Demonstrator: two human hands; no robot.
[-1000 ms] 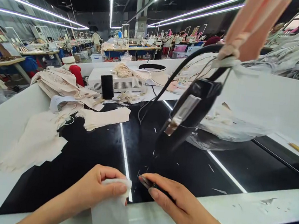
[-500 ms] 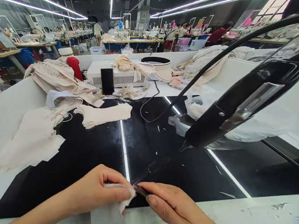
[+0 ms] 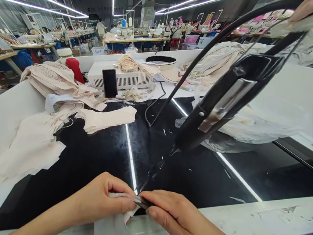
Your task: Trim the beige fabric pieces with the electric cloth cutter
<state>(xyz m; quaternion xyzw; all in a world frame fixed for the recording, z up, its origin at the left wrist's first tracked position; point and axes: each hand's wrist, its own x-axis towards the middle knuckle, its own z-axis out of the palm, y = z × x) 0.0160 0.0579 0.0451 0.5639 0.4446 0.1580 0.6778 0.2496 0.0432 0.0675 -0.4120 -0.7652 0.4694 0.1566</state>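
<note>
At the table's front edge, my left hand (image 3: 107, 199) pinches a pale piece of fabric (image 3: 116, 232) between thumb and fingers, and the cloth hangs down below the fist. My right hand (image 3: 173, 215) is closed around a pair of small dark thread snips (image 3: 143, 202). The snips' metal tips lie against the edge of the fabric, right beside my left thumb. Much of the snips is hidden inside my right fingers. Under both hands runs the glossy black tabletop (image 3: 92, 178).
A black corded tool (image 3: 227, 98) with a pointed tip hangs over the table. To the left lie stacked cream fabric pieces (image 3: 106, 118) and more cloth (image 3: 29, 142). A phone (image 3: 110, 83) leans against a white vented box (image 3: 94, 75). Clear plastic bags (image 3: 261, 124) lie right.
My right hand has moved slightly left, bringing the snips' tips onto the fabric edge by my left thumb. The hanging black tool has swung left; a hand shows at its upper end.
</note>
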